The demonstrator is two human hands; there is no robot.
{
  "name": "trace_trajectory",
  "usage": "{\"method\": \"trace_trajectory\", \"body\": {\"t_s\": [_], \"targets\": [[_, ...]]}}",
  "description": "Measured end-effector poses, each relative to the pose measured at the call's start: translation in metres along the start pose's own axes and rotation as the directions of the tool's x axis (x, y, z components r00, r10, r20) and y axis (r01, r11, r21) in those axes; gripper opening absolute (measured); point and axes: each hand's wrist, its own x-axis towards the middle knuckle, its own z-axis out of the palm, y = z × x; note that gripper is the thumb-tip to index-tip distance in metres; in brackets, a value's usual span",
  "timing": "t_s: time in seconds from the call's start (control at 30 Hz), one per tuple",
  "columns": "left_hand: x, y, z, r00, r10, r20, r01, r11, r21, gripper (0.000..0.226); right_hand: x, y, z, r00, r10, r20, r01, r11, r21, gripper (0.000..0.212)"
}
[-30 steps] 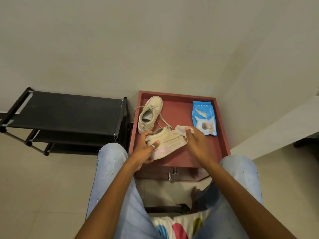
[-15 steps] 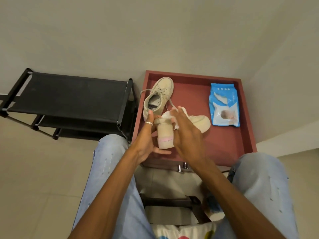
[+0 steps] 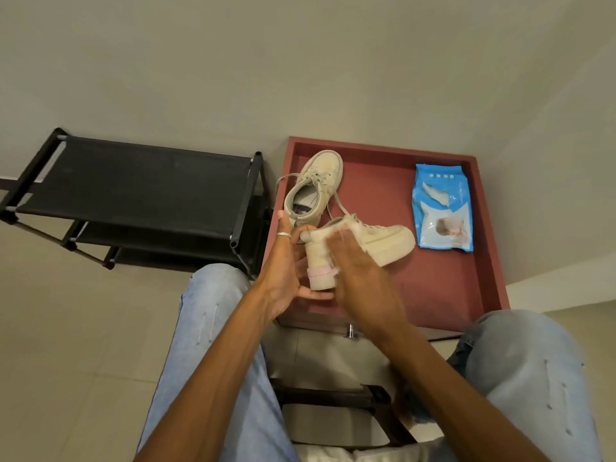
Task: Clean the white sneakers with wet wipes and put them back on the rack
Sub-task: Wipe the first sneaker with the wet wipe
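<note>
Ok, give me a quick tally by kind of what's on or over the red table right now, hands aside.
Sneakers: 2, the held sneaker and the lying sneaker on the red table
Wipe pack: 1
Loose wipe: 1, pressed against the held sneaker by the right hand
Total: 4

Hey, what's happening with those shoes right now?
A person is cleaning sneakers. The left hand grips the held sneaker by its heel while the right hand presses a wet wipe against its side. The second sneaker and the wipes pack lie on the red tray table; neither sneaker is on the black rack yet.
</note>
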Motion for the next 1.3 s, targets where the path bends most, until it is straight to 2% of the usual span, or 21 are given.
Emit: {"method": "trace_trajectory", "body": {"t_s": [0.07,0.13,0.23,0.3,0.37,0.43,0.47,0.53,0.6,0.67,0.73,0.8,0.87,0.93,0.97,1.07,1.1,1.13,1.17,1.23,1.3], "targets": [[0.001,-0.001,0.0,1.0,0.019,-0.018,-0.02,1.0,-0.014,0.089,-0.01,-0.009,0.01,0.951,-0.29,0.105,0.297,0.953,-0.062,0.058],[0.003,-0.002,-0.001,1.0,0.018,-0.021,-0.018,1.0,-0.013,0.088,-0.005,0.0,0.011,0.922,-0.377,0.093,0.385,0.919,-0.083,0.051],[0.003,-0.002,-0.003,1.0,-0.023,0.003,0.023,1.0,-0.017,0.089,0.01,0.024,0.001,0.998,0.035,-0.053,-0.035,0.999,-0.003,0.055],[0.001,-0.001,-0.002,0.999,-0.032,0.005,0.033,0.999,-0.023,0.09,0.012,0.021,0.001,0.988,0.143,-0.062,-0.141,0.989,0.038,0.059],[0.001,-0.001,-0.002,1.0,-0.023,-0.005,0.023,0.999,-0.039,0.093,0.004,0.005,0.008,0.996,-0.09,0.023,0.09,0.996,0.002,0.064],[0.001,-0.002,-0.002,1.0,-0.014,-0.018,0.014,0.999,-0.046,0.093,-0.001,0.001,0.012,0.94,-0.327,0.095,0.33,0.944,-0.018,0.068],[0.001,-0.001,-0.002,1.0,-0.017,-0.016,0.017,0.999,-0.038,0.093,0.003,0.005,0.01,0.947,-0.311,0.08,0.312,0.95,-0.006,0.067],[0.002,-0.001,-0.003,1.0,-0.029,-0.005,0.029,0.999,-0.031,0.093,0.013,0.015,0.005,1.0,-0.019,-0.014,0.02,0.998,0.06,0.063],[0.001,-0.002,-0.003,1.0,-0.029,-0.011,0.028,0.999,-0.025,0.092,0.016,0.017,0.004,0.981,0.178,-0.075,-0.171,0.981,0.094,0.061],[0.002,-0.002,-0.003,1.0,-0.021,-0.005,0.021,0.999,-0.037,0.094,0.011,0.005,0.013,0.998,-0.024,-0.05,0.025,1.0,0.009,0.065],[0.003,-0.004,-0.005,1.0,-0.013,0.004,0.013,0.998,-0.068,0.097,0.001,-0.008,0.023,0.943,-0.321,0.09,0.328,0.943,-0.063,0.072],[0.003,-0.003,-0.006,1.0,-0.026,-0.002,0.026,0.997,-0.073,0.096,0.005,-0.004,0.019,0.913,-0.401,0.077,0.407,0.907,-0.11,0.065],[0.003,-0.002,-0.006,0.999,-0.041,0.007,0.041,0.998,-0.052,0.095,0.013,0.011,0.011,0.983,-0.181,-0.036,0.179,0.983,-0.048,0.056],[0.004,-0.001,-0.005,0.999,-0.041,0.01,0.041,0.999,-0.027,0.097,0.017,0.017,0.005,0.989,0.094,-0.114,-0.094,0.996,0.011,0.055],[0.003,-0.001,-0.005,0.999,-0.038,0.004,0.038,0.999,-0.022,0.097,0.017,0.013,0.005,0.991,0.086,-0.107,-0.086,0.996,0.008,0.054],[0.004,-0.002,-0.005,0.999,-0.048,-0.011,0.047,0.997,-0.064,0.097,0.002,-0.003,0.018,0.95,-0.308,0.048,0.31,0.95,-0.039,0.058],[0.005,-0.002,-0.006,0.999,-0.05,-0.011,0.049,0.996,-0.073,0.097,0.003,0.002,0.018,0.93,-0.365,0.035,0.366,0.93,-0.027,0.059],[0.005,-0.002,-0.006,0.999,-0.051,-0.011,0.05,0.997,-0.064,0.098,0.007,0.01,0.017,0.952,-0.307,0.011,0.307,0.952,-0.004,0.058],[0.005,-0.002,-0.006,0.999,-0.052,-0.014,0.052,0.998,-0.048,0.098,0.011,0.02,0.014,0.989,-0.145,-0.029,0.146,0.989,0.035,0.058],[0.005,-0.001,-0.006,0.998,-0.05,-0.029,0.05,0.999,-0.019,0.097,0.016,0.034,0.01,0.974,0.189,-0.126,-0.173,0.977,0.129,0.056],[0.005,-0.001,-0.005,0.998,-0.045,-0.041,0.045,0.999,-0.007,0.099,0.015,0.025,0.008,0.979,0.162,-0.12,-0.147,0.982,0.122,0.057]]}}
